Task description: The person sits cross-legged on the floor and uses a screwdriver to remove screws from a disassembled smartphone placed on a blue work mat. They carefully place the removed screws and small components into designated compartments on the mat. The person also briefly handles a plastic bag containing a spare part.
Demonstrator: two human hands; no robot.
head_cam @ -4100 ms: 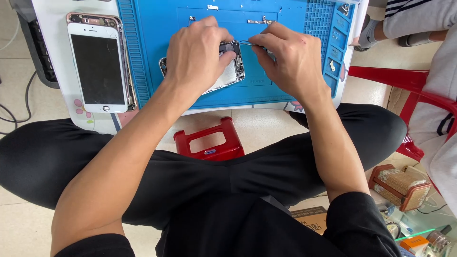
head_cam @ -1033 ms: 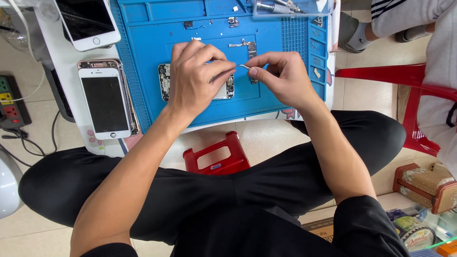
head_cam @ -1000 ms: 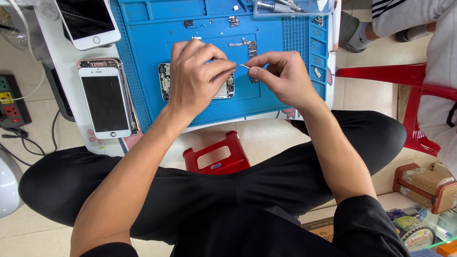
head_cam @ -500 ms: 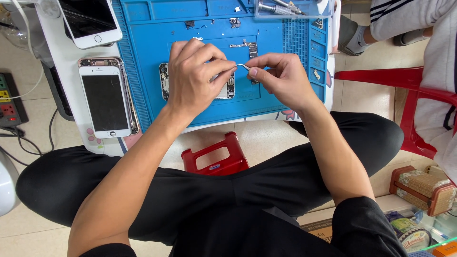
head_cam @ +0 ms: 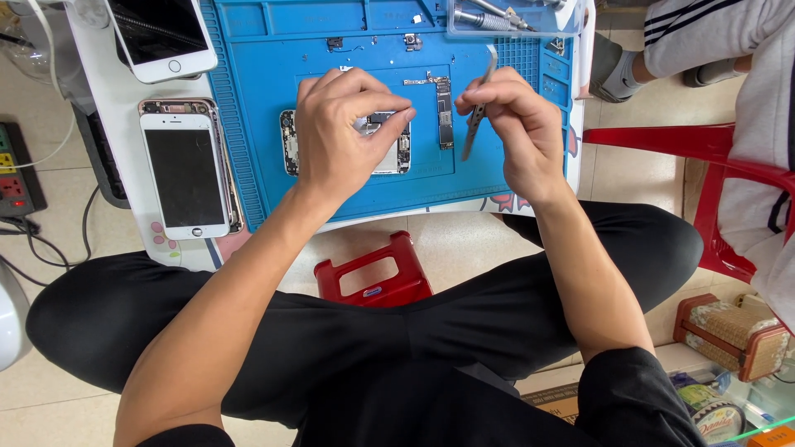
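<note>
Change: since half a second ago the right hand has lifted off the opened phone and drawn back to the right, so the tweezers now stand over the loose circuit board rather than at the left fingertips; the left hand stays pressed on the phone.
Blue work mat (head_cam: 248,124): covers most of the low white table (head_cam: 108,108), with moulded trays along its top edge.
Legs: the person sits cross-legged in black trousers, a small red stool (head_cam: 373,277) just in front of the table.
Spare phones: one white phone (head_cam: 184,174) lies face up on the table left of the mat, another (head_cam: 161,33) above it at the frame's top.
Left hand (head_cam: 344,136): lies on the opened phone, fingers curled together, thumb and forefinger pinched at its right edge.
Right hand (head_cam: 513,124): raised over the mat's right part, fingers closed around the tweezers.
Opened phone (head_cam: 389,153): lies flat near the mat's middle, mostly hidden under the left hand.
Clear tool tray (head_cam: 509,18): top right of the mat, metal tools inside.
Tweezers (head_cam: 476,116): held nearly upright, tips pointing down.
Circuit board (head_cam: 445,112): a narrow strip lying between the two hands, just right of the phone.
</note>
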